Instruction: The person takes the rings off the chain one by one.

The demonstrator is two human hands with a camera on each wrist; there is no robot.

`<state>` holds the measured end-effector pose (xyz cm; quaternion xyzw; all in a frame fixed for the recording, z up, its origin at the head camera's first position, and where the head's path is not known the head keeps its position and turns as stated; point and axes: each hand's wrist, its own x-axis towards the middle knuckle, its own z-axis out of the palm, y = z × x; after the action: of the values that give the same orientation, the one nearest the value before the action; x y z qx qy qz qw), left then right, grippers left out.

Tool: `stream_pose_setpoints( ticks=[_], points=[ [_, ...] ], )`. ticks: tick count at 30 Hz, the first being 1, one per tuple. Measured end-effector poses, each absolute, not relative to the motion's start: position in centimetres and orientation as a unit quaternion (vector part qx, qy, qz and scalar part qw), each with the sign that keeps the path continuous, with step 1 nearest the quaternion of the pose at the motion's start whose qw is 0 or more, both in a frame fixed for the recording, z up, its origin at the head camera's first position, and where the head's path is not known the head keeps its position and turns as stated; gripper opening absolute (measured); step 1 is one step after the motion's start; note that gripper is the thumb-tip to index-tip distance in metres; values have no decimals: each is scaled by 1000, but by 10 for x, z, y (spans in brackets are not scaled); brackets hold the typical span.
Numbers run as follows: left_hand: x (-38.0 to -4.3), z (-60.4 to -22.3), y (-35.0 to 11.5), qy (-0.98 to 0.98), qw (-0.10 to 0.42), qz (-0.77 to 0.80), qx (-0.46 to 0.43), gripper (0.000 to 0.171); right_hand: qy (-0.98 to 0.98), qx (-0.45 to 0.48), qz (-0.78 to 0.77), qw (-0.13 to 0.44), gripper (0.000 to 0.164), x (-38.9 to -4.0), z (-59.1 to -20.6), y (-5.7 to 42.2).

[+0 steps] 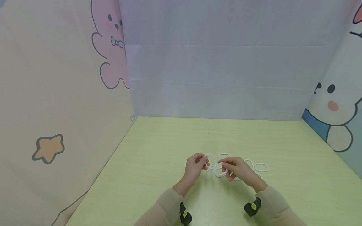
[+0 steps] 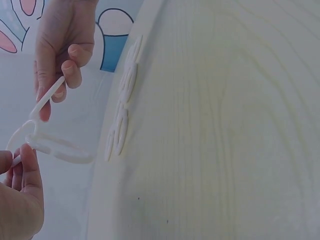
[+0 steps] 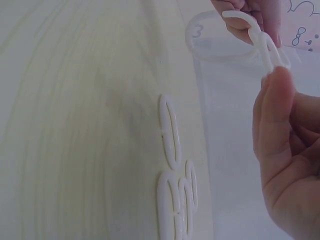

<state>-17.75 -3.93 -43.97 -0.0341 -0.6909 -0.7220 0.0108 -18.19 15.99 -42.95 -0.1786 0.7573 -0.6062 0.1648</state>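
Note:
My left hand [image 1: 194, 167] pinches a white oval plastic link [image 1: 209, 154] between thumb and fingertips, above the table. Opposite it, the thumb and fingers of my right hand [image 1: 238, 169] pinch another white link [image 2: 47, 97]. The two links meet between the hands, and a further white link [image 2: 65, 154] hangs there with them. Whether every link is hooked through its neighbour I cannot tell. Both hands hover a little over the tabletop, their fingertips covering parts of the links.
Several loose white links lie flat on the pale yellow-green table [image 1: 169, 141], among them one link [image 1: 261, 167] at the right and another link [image 1: 224, 154] behind the hands. Cartoon-printed sheets [image 1: 226, 62] surround the table at the back and sides.

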Motion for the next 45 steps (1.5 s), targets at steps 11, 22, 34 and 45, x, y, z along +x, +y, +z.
stream_pose_setpoints(
  ticks=[11, 22, 34, 45],
  points=[
    [-179, -443, -41, -687, 13, -726, -34, 21, 760, -174, -599, 182, 33, -181, -438, 164],
    [-179, -446, -42, -692, 11, -721, -39, 19, 769, -174, -588, 183, 30, -179, -444, 165],
    [-175, -442, -41, -690, 6, -723, -29, 16, 777, -175, -575, 183, 29, -178, -451, 166],
    [-178, -445, -42, -691, 9, -722, -32, 21, 789, -180, -559, 183, 26, -178, -452, 166]
  ],
)
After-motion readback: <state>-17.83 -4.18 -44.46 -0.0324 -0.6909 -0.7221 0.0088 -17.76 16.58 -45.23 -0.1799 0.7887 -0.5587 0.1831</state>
